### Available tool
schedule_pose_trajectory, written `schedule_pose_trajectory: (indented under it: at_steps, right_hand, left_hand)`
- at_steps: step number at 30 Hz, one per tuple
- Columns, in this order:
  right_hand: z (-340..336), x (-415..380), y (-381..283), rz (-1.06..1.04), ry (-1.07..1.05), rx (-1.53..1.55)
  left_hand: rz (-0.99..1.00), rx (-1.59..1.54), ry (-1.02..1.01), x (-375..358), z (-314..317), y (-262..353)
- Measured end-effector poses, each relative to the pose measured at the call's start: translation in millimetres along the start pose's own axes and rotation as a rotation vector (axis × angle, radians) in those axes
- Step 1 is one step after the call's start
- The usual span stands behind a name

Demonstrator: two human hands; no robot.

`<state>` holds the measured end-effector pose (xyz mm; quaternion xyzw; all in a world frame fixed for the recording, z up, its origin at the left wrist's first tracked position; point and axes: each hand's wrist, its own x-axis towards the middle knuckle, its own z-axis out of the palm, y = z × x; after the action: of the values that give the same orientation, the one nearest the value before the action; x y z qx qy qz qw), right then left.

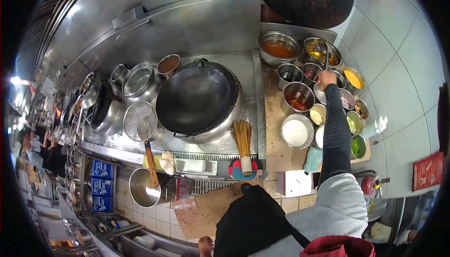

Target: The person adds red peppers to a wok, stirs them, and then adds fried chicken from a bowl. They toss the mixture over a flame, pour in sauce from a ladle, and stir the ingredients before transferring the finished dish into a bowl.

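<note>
Ladle: what looks like a long-handled metal ladle (pixel 327 59) reaches into a steel bowl (pixel 306 51) of clear yellow liquid (pixel 315 52), at the far right of the counter; its head is hard to make out.
Right hand: closed around the handle (pixel 327 77), the arm stretched over smaller pots.
Left hand: low at the bottom edge (pixel 205 245), fingers seemingly curled; I cannot tell whether it grips anything.
Handling: a firm grip and quiet wrist would probably suit so long a handle; the head is best held level, as drips could land in the open pots, and the dark sleeve (pixel 336 130) should ride above their rims.
Seasonings: smooth white contents (pixel 295 133), dark red liquid with orange-red pieces (pixel 298 100), chopped greens (pixel 358 147), all in round vessels.
Wok: broad, black, deeply dished metal (pixel 194 100) with loop handles.
Brush: stiff, thin rods (pixel 242 137), bound by a pale wrap.
Skimmer: round, fine mesh (pixel 139 120) on a wooden handle.
</note>
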<state>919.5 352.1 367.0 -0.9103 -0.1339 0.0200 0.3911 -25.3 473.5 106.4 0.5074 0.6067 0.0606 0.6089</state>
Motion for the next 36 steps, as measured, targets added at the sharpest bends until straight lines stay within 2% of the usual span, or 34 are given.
schedule_pose_trajectory:
  at_steps: [2,3,4,5,6,8,9,10,11,12,14,15,16,18,20,22,24,26,28,30,32,34,36]
  right_hand:
    - [-28.3,13.4,-14.8,-0.056,-0.070,-0.214]
    - [-30.5,22.9,-4.5,0.153,-0.228,0.567]
    - [-36.0,37.1,10.9,0.374,-0.379,1.344]
    - [-39.9,49.4,24.9,0.377,-0.408,1.332]
    - [-43.8,60.4,38.0,0.271,-0.368,1.108]
    - [-50.5,78.2,60.8,0.037,-0.309,0.672]
    - [-53.0,85.2,70.1,-0.092,-0.275,0.466]
    - [-54.4,91.3,78.0,-0.226,-0.227,0.265]
    - [-51.9,87.5,77.3,-0.241,-0.261,0.267]
    - [-46.6,76.9,72.4,-0.212,-0.166,0.062]
    - [-29.8,43.8,59.7,-0.173,0.038,-0.334]
    - [-19.2,22.9,52.4,-0.160,0.148,-0.521]
    - [-7.6,0.5,46.0,-0.146,0.265,-0.706]
    - [1.0,-90.6,-22.8,-0.131,0.305,-0.304]
    - [27.9,-137.3,-33.4,-0.508,0.248,0.150]
    - [47.5,-224.2,-110.5,-0.049,0.030,0.337]
    - [89.8,-257.7,-101.3,-0.122,-0.157,0.594]
    - [124.2,-289.6,-114.0,-0.040,-0.326,0.795]
    - [158.0,-300.3,-115.2,-0.003,-0.571,0.859]
    - [169.7,-317.1,-150.7,0.060,-0.698,0.659]
    - [195.7,-317.6,-162.9,-0.049,-0.816,0.599]
    - [213.5,-318.3,-180.1,-0.136,-0.815,0.485]
    - [229.0,-319.2,-192.6,-0.175,-0.820,0.388]
  left_hand:
    - [0.219,1.146,-0.227,8.2,-27.2,-27.8]
    - [0.441,1.259,-0.044,-3.0,-29.0,-41.1]
    - [0.364,1.326,-0.010,-8.1,-33.4,-41.4]
    - [0.179,0.699,0.013,-18.7,-26.9,-47.5]
    - [-0.004,0.066,0.049,-28.5,-17.2,-42.9]
    - [0.362,0.382,0.162,-40.0,-10.0,-39.8]
    - [0.329,0.365,0.197,-32.8,-16.3,-67.7]
    - [0.390,0.616,0.156,-7.9,-10.6,-60.3]
    - [0.364,0.602,0.180,-21.2,-11.4,-70.8]
    - [0.530,0.887,0.234,-12.0,-8.8,-55.2]
    - [0.288,0.552,0.098,-2.2,-6.8,-47.6]
    - [0.080,0.315,0.198,-6.3,3.2,-27.6]
    - [-0.120,0.071,0.293,-24.9,18.3,18.9]
    - [-0.169,0.075,0.251,-9.8,15.6,2.9]
    - [-0.224,0.362,0.292,3.6,17.5,-11.6]
    - [-0.260,0.384,0.262,0.0,22.6,-5.7]
    - [-0.211,0.444,0.338,-10.3,33.0,5.6]
    - [-0.248,0.382,0.351,-17.3,38.5,15.7]
    - [-0.253,0.269,0.396,-29.0,44.7,16.0]
    - [-0.189,0.102,0.455,-38.6,55.6,12.8]
    - [-0.236,-0.155,0.442,-54.4,64.9,6.3]
    - [-0.311,-0.080,0.394,-81.1,69.8,18.5]
    - [-0.214,0.218,0.472,-77.0,78.0,-64.4]
